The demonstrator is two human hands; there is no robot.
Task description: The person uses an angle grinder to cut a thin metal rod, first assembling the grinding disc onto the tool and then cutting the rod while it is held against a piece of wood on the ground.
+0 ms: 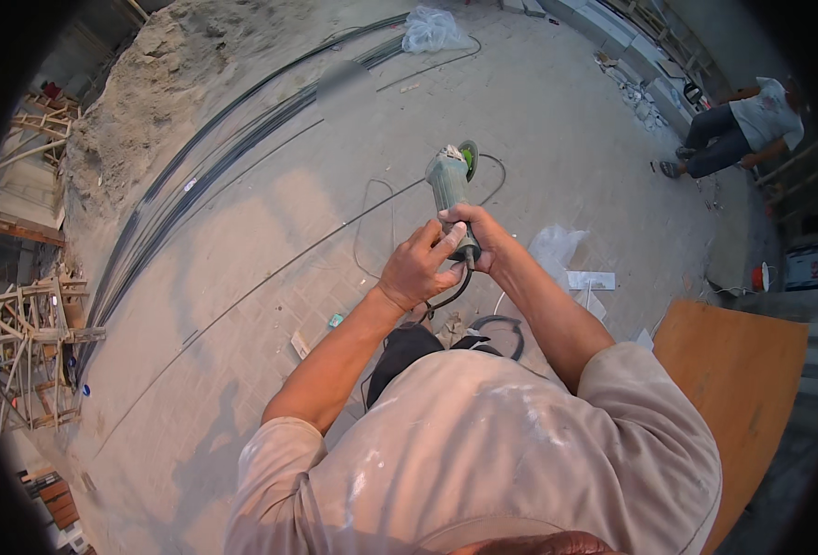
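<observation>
I hold a grey-green angle grinder out in front of me, its head and green disc pointing away. My right hand is closed around the rear of its body from the right side. From the left, my left hand has bent fingers against the same rear end, by the cord outlet; part of their grip is hidden. A black power cord hangs in a curve from the grinder's back toward my legs.
A long thin rod lies across the ground left of the grinder. Bundled dark bars curve past a sand heap. An orange-brown board is at right; another person stands farther off. Plastic wrap lies near my right forearm.
</observation>
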